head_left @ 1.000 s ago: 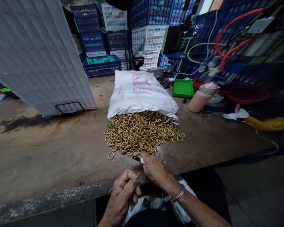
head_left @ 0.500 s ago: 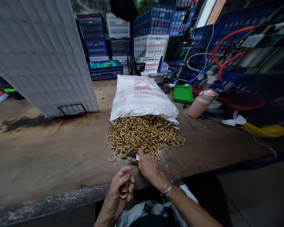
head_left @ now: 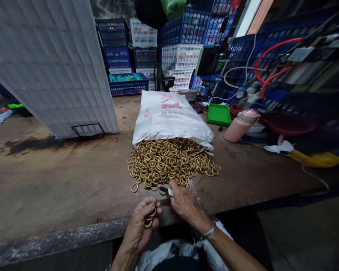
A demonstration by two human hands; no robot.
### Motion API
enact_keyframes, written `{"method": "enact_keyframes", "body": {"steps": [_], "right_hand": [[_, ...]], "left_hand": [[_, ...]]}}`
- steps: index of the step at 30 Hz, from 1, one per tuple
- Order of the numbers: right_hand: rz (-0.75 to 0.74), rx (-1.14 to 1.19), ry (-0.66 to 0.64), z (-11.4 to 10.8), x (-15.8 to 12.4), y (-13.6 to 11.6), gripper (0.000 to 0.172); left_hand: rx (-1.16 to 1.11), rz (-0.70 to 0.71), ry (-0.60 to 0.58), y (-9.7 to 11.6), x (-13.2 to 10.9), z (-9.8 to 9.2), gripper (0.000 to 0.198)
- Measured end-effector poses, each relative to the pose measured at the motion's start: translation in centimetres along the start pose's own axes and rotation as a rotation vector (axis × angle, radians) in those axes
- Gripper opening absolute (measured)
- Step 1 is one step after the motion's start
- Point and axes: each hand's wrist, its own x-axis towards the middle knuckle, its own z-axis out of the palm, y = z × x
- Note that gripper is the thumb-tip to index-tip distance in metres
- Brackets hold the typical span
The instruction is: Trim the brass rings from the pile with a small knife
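The left hand [head_left: 141, 220] had curled its fingers closer around gold rings [head_left: 148, 223], while the right hand [head_left: 183, 200], shifted slightly rightward, gripped a black-and-white tool [head_left: 165, 190] by the ring pile [head_left: 169, 160].

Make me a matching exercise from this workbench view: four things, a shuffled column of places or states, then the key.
1. Left hand
2. Right hand
3. White sack
4. Green tray

A. On the bench, next to the pink bottle
B. Gripping a black-and-white tool
C. Lying with a ring pile at its mouth
D. Holding several golden rings

Pairs: 1-D, 2-B, 3-C, 4-A
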Motion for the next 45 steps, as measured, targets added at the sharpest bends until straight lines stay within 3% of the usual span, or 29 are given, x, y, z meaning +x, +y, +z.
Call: {"method": "enact_keyframes", "body": {"steps": [5,9,15,19,22,24,29,34,40,45], "right_hand": [[0.032,-0.007,0.026,0.2,-0.3,-0.5,0.012],[0.040,-0.054,0.027,0.6,-0.3,-1.3,0.015],[0.038,0.016,-0.005,0.3,-0.1,-1.4,0.012],[0.014,0.115,-0.003,0.3,0.1,-0.7,0.015],[0.057,0.322,-0.005,0.3,0.4,-0.4,0.003],[0.108,0.542,-0.059,0.0,0.4,-0.3,0.009],[0.307,1.113,-0.410,-1.6,-0.4,-0.4,0.008],[0.360,1.362,-0.546,-2.7,-1.0,-0.7,0.014],[0.351,1.232,-0.408,-1.9,-1.2,-1.1,0.016],[0.108,0.998,-0.174,-1.7,-1.1,-1.2,0.025]], "left_hand": [[-0.038,0.050,0.016,-0.2,0.4,-0.1,0.022],[0.001,0.078,0.071,-0.3,0.3,-0.2,0.027],[0.238,0.172,0.123,-0.5,0.4,-0.3,0.030],[0.546,0.245,0.197,-0.7,0.9,-0.5,0.027],[0.745,0.475,0.121,-0.5,1.0,-0.2,0.018],[0.797,0.571,0.034,-0.3,0.9,0.2,0.016],[0.691,0.478,-0.125,0.2,0.9,0.9,0.020],[0.676,0.453,-0.132,0.4,0.9,1.0,0.017],[0.810,0.537,-0.069,0.1,0.5,1.5,0.007],[0.745,0.508,-0.048,-0.5,0.7,1.8,0.016]]}}
